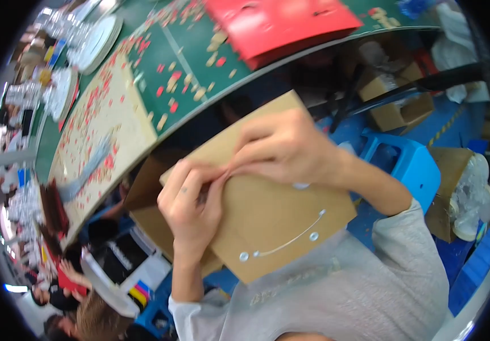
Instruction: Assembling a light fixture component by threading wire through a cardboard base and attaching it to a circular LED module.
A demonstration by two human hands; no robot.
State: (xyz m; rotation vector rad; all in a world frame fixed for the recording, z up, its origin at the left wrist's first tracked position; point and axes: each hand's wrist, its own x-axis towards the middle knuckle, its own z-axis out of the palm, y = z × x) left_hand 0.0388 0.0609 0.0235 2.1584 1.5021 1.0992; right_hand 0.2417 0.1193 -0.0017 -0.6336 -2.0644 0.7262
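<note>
A brown kraft-paper bag or folder (279,219) lies tilted in front of my body. Near its lower edge, a thin white cord (291,238) runs between small fixings, with round whitish eyelets beside it. My left hand (191,199) is closed, thumb and fingers pinched together over the middle of the brown panel. From the right, my right hand (282,150) is closed too, its fingertips meeting the left ones. What the fingertips pinch is too small and covered to make out. Another whitish round piece (300,185) shows just under my right hand.
A green table (176,51) ahead carries scattered small red and tan pieces, a red bag (284,25) and a pale board (137,122). On the right are a blue stool (407,165) and a cardboard box (441,193) with plastic-wrapped things. Other people sit at far left.
</note>
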